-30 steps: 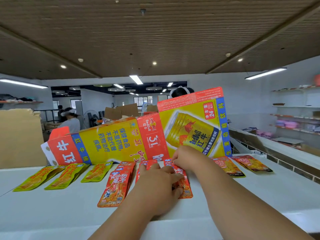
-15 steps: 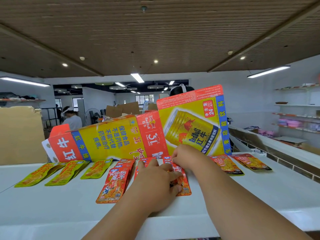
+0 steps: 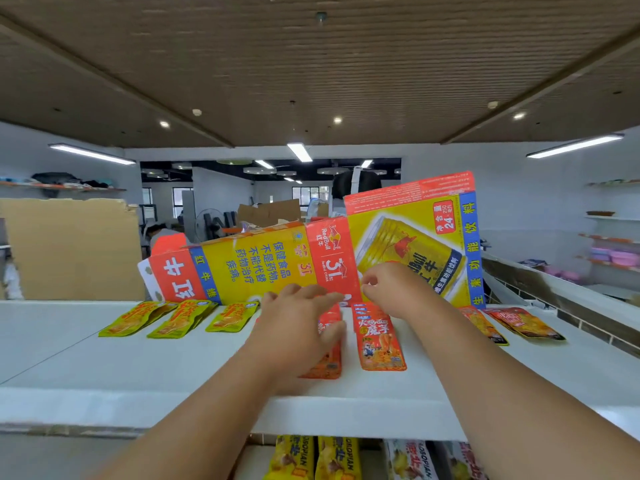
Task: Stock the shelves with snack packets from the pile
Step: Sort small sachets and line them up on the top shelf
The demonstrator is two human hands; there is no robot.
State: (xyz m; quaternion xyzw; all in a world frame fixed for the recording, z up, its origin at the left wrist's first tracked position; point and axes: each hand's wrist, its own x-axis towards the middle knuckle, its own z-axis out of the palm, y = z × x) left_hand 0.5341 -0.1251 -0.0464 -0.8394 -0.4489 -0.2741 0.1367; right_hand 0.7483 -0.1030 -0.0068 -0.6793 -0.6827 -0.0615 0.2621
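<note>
Currently, on the top shelf (image 3: 138,368), we list the following.

Hazards. Our left hand (image 3: 298,337) lies flat, fingers straight, on a red snack packet (image 3: 327,363) whose near end sits close to the front edge. We judge that a careless sideways push could slide this packet off the edge or onto its neighbour, since the film looks slick on the smooth white board. Our right hand (image 3: 389,289) hovers just above the far end of a second red packet (image 3: 381,341), fingers curled in with nothing seen between them, close against the Red Bull carton (image 3: 263,268). That carton leans at the back of the shelf, so a knock from the knuckles could tip it onto the row or over the far side.

Surroundings. Three green-yellow packets (image 3: 180,320) lie side by side to the left. Two darker orange packets (image 3: 523,322) lie to the right, one partly hidden by our right forearm. More packets (image 3: 311,459) stand on the shelf below. The pile itself is not in view. Far left stands a torn brown cardboard sheet (image 3: 69,247); far right hang wall shelves (image 3: 613,237) holding small goods.

Obstructions. The carton closes off the far part of the shelf, so packets fit only in front of it. Someone's head (image 3: 356,185) shows behind it.
</note>
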